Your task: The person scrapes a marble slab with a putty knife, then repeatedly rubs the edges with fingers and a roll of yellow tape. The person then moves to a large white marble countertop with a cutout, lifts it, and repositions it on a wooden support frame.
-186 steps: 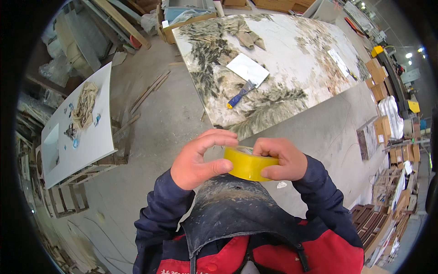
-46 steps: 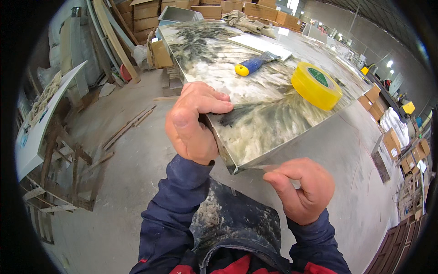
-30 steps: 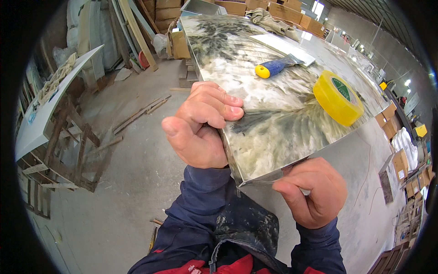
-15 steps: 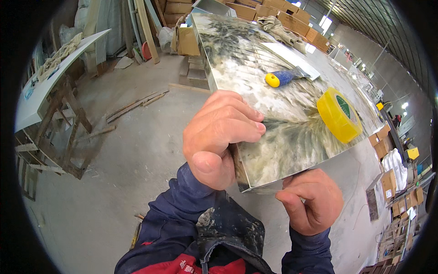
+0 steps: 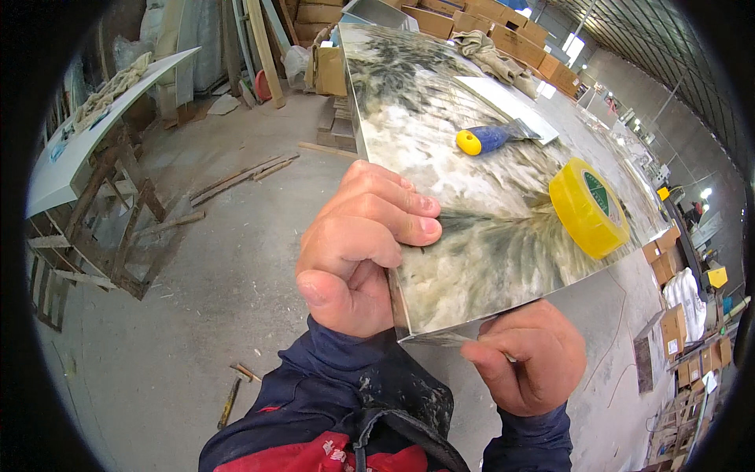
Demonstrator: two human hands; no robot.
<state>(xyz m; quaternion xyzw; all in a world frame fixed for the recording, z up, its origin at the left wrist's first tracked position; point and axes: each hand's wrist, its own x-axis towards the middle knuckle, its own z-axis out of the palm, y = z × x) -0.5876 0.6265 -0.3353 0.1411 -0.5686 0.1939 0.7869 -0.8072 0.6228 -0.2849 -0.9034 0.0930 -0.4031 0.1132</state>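
Note:
A marble-patterned slab [image 5: 472, 291], white with dark green-grey veins, extends away from me. My left hand [image 5: 358, 252] is closed over its near left edge, fingertips on the top face and thumb out beside the edge. At the near front edge my right hand [image 5: 535, 358] is closed, thumb and bent forefinger pinching a thin see-through strip of clear tape [image 5: 447, 339] by the corner. The strip's far end is hard to make out. On the slab lie a yellow tape roll [image 5: 578, 216] and a scraper [image 5: 491, 139] with a blue-and-yellow handle.
Farther along the slab are a white strip board [image 5: 511, 110] and a crumpled cloth [image 5: 491, 57]. A white panel on a wooden stand [image 5: 118, 228] is at the left. Wood strips [image 5: 244, 177] and a hammer-like tool [image 5: 230, 401] lie on the floor. Cardboard boxes [image 5: 519, 43] stand behind.
My left hand has slid slightly toward me and left along the slab edge, with its fingertips drawn back. My right hand has shifted slightly left and down, still pinched. The view has shifted a little.

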